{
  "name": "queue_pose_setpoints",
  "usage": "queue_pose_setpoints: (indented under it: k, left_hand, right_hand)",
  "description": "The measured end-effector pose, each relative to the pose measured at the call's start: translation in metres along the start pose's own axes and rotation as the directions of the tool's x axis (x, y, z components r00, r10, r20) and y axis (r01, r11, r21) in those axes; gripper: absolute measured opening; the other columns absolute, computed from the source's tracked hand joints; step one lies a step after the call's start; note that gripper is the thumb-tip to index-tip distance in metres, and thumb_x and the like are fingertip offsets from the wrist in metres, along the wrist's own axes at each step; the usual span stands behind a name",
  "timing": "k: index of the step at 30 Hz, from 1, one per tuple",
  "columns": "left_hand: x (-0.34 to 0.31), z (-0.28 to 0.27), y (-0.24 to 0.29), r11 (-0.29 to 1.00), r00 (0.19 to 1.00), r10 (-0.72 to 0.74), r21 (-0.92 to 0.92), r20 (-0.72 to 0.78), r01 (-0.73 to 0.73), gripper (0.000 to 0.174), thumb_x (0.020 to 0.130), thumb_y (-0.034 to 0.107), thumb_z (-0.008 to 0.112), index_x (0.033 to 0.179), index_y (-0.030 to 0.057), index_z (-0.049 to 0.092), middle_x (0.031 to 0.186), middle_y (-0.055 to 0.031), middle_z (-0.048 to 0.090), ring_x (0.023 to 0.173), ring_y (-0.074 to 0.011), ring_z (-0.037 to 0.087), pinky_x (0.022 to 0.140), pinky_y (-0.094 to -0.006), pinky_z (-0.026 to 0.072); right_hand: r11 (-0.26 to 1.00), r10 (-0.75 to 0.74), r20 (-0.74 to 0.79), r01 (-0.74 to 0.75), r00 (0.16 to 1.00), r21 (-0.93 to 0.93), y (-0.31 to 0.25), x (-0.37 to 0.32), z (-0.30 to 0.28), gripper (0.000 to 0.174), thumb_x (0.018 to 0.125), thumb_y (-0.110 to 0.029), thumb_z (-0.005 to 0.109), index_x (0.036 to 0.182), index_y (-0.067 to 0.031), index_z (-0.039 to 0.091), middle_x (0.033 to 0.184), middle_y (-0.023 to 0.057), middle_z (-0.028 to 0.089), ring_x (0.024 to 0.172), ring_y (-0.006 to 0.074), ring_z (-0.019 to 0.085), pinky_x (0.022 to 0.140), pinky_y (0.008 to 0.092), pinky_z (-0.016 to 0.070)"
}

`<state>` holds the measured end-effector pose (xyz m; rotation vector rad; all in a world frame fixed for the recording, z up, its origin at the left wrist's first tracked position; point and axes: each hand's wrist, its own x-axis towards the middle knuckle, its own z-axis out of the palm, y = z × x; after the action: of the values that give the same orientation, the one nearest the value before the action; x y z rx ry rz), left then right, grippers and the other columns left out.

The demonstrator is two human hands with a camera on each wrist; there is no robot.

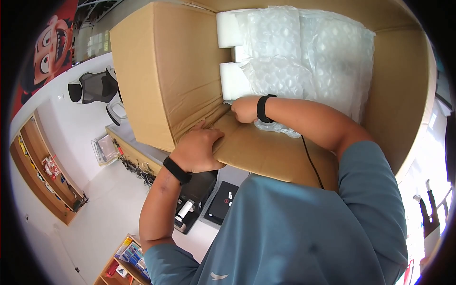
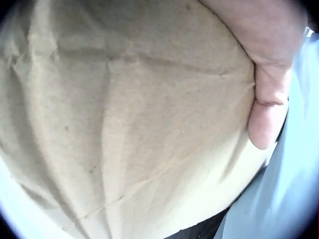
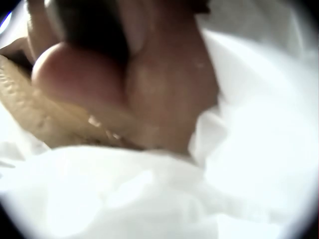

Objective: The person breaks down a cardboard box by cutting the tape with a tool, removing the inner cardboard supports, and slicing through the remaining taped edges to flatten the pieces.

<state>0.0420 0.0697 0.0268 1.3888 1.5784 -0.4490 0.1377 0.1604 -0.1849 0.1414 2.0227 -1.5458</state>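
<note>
A large open cardboard box (image 1: 137,71) holds a bulky item in bubble wrap (image 1: 337,61), with white foam blocks (image 1: 233,78) along its left side. My left hand (image 1: 197,147) grips the near flap (image 1: 266,152) at the box's corner. In the left wrist view a straight digit lies along the creased cardboard's edge. Bent over the flap, my right hand (image 1: 244,109) reaches in below the foam, its fingers curled at the wrap's lower edge. A scrap of wrap shows by its fingertips; the right wrist view is blurred, with loose plastic (image 3: 259,149) around the palm.
A black cable (image 1: 311,161) runs down over the near flap. Below the box are a black laptop (image 1: 221,202) and a dark device with a white roll (image 1: 185,209). An office chair (image 1: 97,88) and a tangle of cables (image 1: 137,171) are to the left.
</note>
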Motion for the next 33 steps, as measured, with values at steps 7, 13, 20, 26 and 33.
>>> queue_pose_setpoints:
  k: [7,13,20,26,33]
  left_hand:
    - [-0.001,0.003,-0.003,1.0,0.999,0.014,0.002,-0.035,-0.014,0.063,0.057,0.027,0.077,0.114,0.0024,0.065,0.109,-0.0151,0.069,0.105,-0.0341,0.064,0.117,-0.0536,0.0289]
    - [-0.002,0.002,-0.002,1.0,1.0,-0.004,0.017,-0.02,0.004,0.062,0.057,0.028,0.077,0.112,0.0033,0.066,0.104,-0.0151,0.07,0.102,-0.0347,0.064,0.117,-0.0538,0.0298]
    - [-0.003,0.001,-0.001,1.0,0.999,0.022,0.023,-0.046,-0.021,0.062,0.056,0.029,0.077,0.112,0.0032,0.066,0.105,-0.0155,0.07,0.103,-0.0348,0.064,0.116,-0.0536,0.0309]
    - [-0.004,0.001,-0.001,0.999,0.999,0.024,0.022,-0.025,-0.024,0.063,0.056,0.029,0.077,0.112,0.003,0.066,0.106,-0.0157,0.07,0.104,-0.0345,0.064,0.116,-0.0538,0.0309]
    - [-0.006,0.009,-0.006,0.999,0.996,0.034,0.004,-0.085,-0.033,0.061,0.055,0.028,0.077,0.109,0.0023,0.067,0.106,-0.0158,0.07,0.103,-0.0345,0.064,0.115,-0.0532,0.0329]
  right_hand:
    - [0.994,-0.099,-0.231,0.084,0.968,-0.074,-0.014,-0.013,0.001,0.021,0.08,-0.009,0.056,0.084,0.0047,0.072,0.09,0.0228,0.071,0.08,0.0348,0.069,0.072,0.0438,0.0554]
    - [0.962,-0.129,-0.346,0.032,0.929,-0.272,-0.022,-0.023,-0.004,0.014,0.075,-0.012,0.062,0.078,-0.0035,0.073,0.085,0.0194,0.07,0.082,0.0381,0.067,0.073,0.0483,0.0531]
    - [0.956,-0.138,-0.272,0.056,0.952,-0.288,-0.018,-0.009,-0.015,0.019,0.078,-0.005,0.059,0.088,0.0008,0.074,0.095,0.0226,0.071,0.089,0.0372,0.069,0.079,0.046,0.0545]
    - [0.943,-0.174,-0.214,0.1,0.961,-0.317,-0.024,-0.015,-0.043,0.019,0.081,-0.015,0.069,0.09,0.0025,0.073,0.095,0.0231,0.071,0.09,0.0383,0.068,0.08,0.0462,0.054]
    - [0.951,-0.162,-0.268,0.078,0.95,-0.299,-0.011,-0.005,-0.092,0.03,0.08,-0.024,0.076,0.092,0.004,0.072,0.093,0.0233,0.07,0.088,0.0395,0.067,0.079,0.0465,0.0533]
